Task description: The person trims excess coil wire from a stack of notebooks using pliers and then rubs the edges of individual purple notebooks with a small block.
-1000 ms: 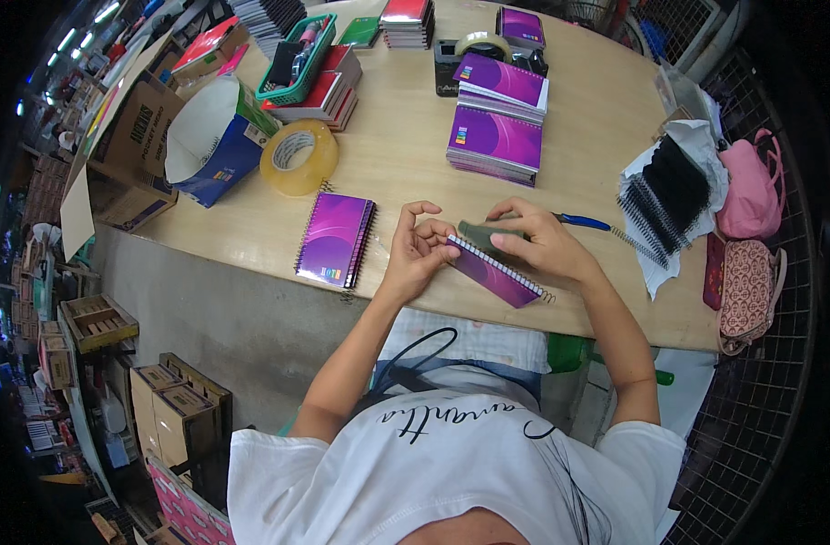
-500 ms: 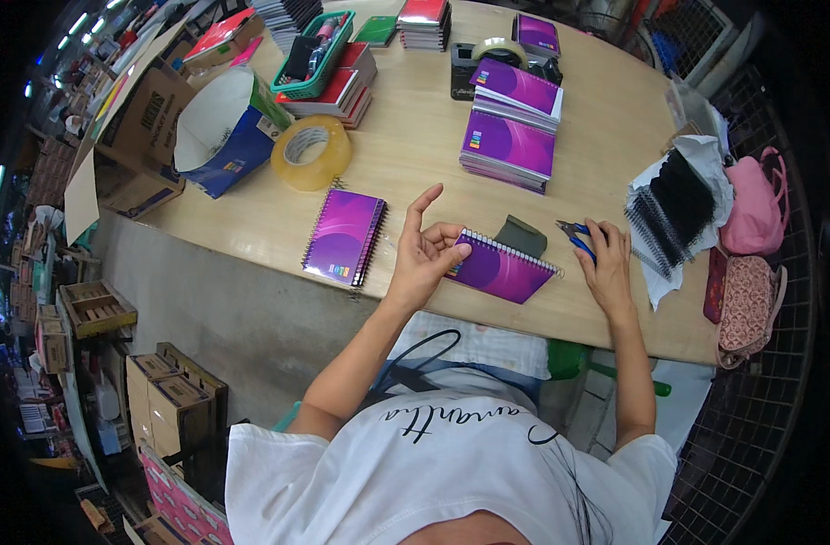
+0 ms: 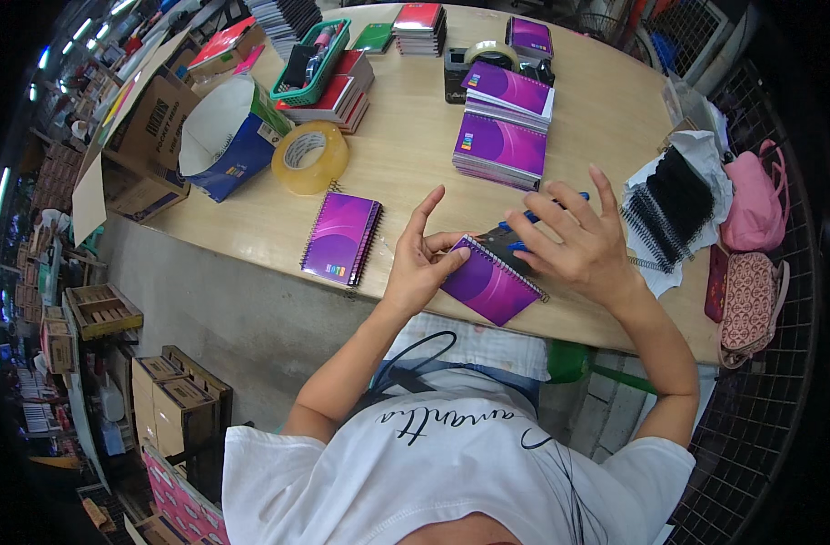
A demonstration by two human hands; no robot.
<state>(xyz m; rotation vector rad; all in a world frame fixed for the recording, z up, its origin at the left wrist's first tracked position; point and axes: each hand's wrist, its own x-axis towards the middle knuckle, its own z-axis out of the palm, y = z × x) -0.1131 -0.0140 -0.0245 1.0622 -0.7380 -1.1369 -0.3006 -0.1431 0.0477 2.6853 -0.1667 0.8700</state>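
A purple spiral-bound notebook [image 3: 489, 286] is tilted near the table's front edge. My left hand [image 3: 418, 269] pinches its upper left corner between thumb and fingers, the index finger raised. Above the notebook's coil my right hand [image 3: 580, 243] holds blue-handled pliers [image 3: 517, 246], its fingers spread around the handles. The pliers' jaws are mostly hidden, so I cannot tell whether they touch the wire. A dark grey-green piece [image 3: 498, 238] lies behind the coil, partly covered. Another purple spiral notebook [image 3: 342, 238] rests left of my left hand.
Stacked purple notebooks [image 3: 500, 150] stand ahead, before a tape dispenser [image 3: 456, 74]. On the left are a tape roll [image 3: 311, 158], a blue container [image 3: 224, 150] and a green basket [image 3: 315, 68]. Black coils [image 3: 674, 204] lie on paper at right, beside pink bags [image 3: 755, 200].
My right hand has picked the pliers up from the table and brought them left, over the notebook's coil. The notebook has turned, its right end now lower.
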